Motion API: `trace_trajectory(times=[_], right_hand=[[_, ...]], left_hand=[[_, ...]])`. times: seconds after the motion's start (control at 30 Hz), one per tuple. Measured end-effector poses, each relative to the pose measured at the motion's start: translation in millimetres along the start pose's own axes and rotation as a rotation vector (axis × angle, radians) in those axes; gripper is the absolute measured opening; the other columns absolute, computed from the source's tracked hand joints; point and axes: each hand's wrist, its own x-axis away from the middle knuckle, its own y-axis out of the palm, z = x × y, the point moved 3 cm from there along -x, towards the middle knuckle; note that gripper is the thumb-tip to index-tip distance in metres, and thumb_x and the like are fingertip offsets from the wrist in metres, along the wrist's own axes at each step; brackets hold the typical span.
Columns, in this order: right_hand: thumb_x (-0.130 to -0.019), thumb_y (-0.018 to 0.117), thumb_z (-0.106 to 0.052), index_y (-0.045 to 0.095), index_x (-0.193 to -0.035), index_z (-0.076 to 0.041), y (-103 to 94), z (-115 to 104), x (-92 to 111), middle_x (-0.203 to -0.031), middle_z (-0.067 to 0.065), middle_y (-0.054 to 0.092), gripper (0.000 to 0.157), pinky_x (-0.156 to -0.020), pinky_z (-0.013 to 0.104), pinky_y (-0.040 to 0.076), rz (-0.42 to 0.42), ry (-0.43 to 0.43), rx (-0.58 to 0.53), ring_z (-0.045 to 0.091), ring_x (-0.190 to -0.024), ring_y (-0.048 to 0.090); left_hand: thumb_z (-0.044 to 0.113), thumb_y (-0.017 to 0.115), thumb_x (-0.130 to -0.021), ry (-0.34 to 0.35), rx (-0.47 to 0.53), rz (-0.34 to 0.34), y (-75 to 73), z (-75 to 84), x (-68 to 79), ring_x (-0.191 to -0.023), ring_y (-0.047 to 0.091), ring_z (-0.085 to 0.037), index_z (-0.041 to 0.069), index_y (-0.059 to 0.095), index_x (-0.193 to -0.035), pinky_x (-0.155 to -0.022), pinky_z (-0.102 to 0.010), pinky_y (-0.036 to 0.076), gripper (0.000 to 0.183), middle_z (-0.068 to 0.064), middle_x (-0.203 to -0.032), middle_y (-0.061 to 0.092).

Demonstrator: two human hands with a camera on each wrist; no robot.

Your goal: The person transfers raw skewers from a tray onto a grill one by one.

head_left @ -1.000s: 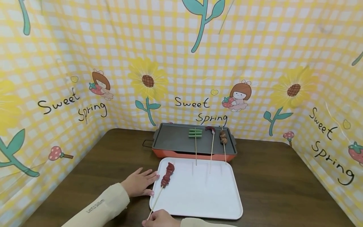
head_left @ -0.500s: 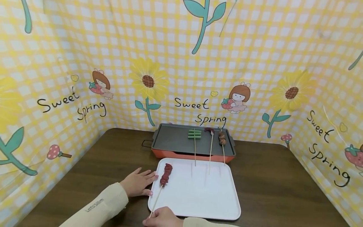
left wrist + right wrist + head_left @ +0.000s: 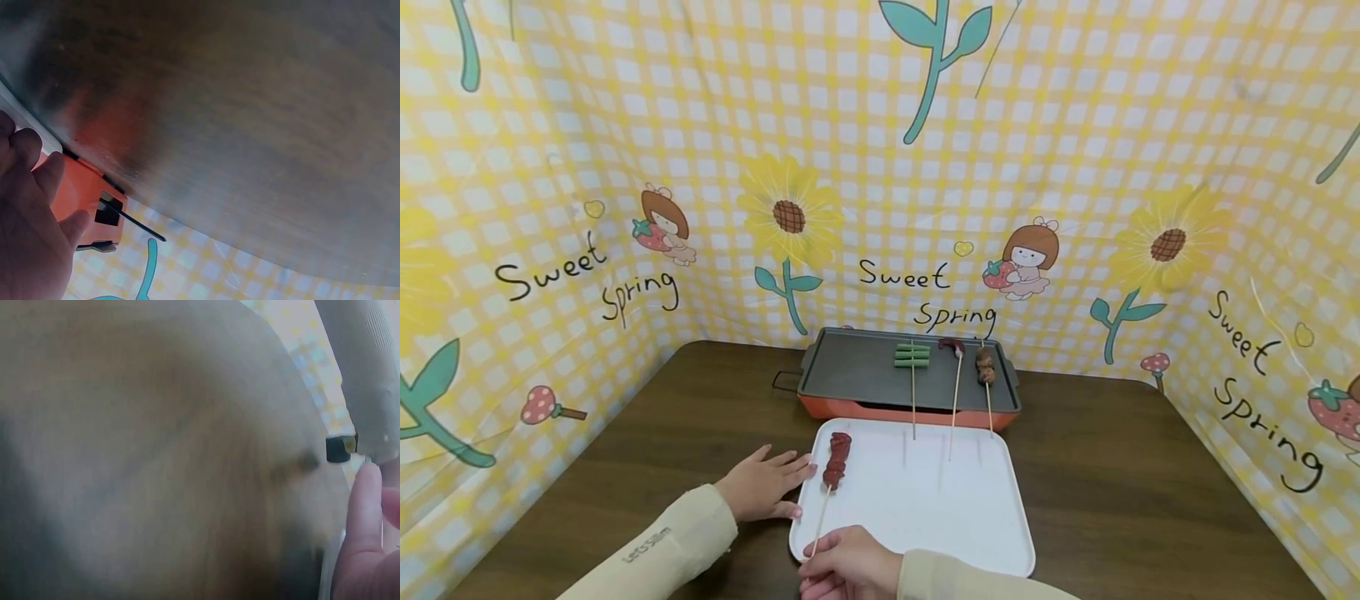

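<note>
In the head view my right hand (image 3: 853,562) pinches the stick of a dark red meat skewer (image 3: 837,461) at the tray's front left. The meat end lies over the left side of the white tray (image 3: 940,517); whether it touches the tray I cannot tell. My left hand (image 3: 763,486) is spread with straight fingers, its fingertips on the tray's left rim. The left wrist view shows that hand (image 3: 31,212) by the tray's rounded rim (image 3: 37,132). Only part of my right hand (image 3: 359,550) appears in the right wrist view, at the edge.
Behind the tray stands an orange griddle (image 3: 850,375) with a dark plate and wire handle. A green vegetable skewer (image 3: 912,356), a dark red curled skewer (image 3: 953,345) and a brown meat skewer (image 3: 985,367) lie on it, sticks overhanging the tray. Patterned cloth encloses the wooden table (image 3: 1105,467).
My right hand has shifted forward and right along the stick's end, and the skewer points more straight ahead. The left hand stays on the rim.
</note>
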Motion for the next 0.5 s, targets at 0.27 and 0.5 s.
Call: trace_trajectory(times=[0.27, 0.5], right_hand=[[-0.082, 0.060, 0.011, 0.051, -0.101, -0.002, -7.5, -2.2, -0.8, -0.061, 0.005, 0.062, 0.024, -0.052, 0.025, 0.054, 0.078, -0.055, -0.055, 0.007, -0.048, 0.059], [-0.079, 0.060, 0.018, 0.049, -0.106, -0.001, -8.8, -0.2, -1.7, -0.058, 0.008, 0.060, 0.035, -0.047, 0.022, 0.051, 0.121, -0.079, -0.040, 0.009, -0.045, 0.057]], left_hand=[[0.056, 0.051, -0.088, -0.001, 0.004, 0.003, -1.9, 0.6, 0.4, -0.130, 0.046, -0.028, 0.011, 0.051, -0.139, -0.101, -0.055, 0.034, 0.068, -0.007, -0.142, 0.049], [0.056, 0.052, -0.088, -0.004, 0.011, 0.006, 1.5, -1.1, 0.1, -0.130, 0.046, -0.029, 0.011, 0.051, -0.139, -0.101, -0.056, 0.034, 0.068, -0.007, -0.143, 0.049]])
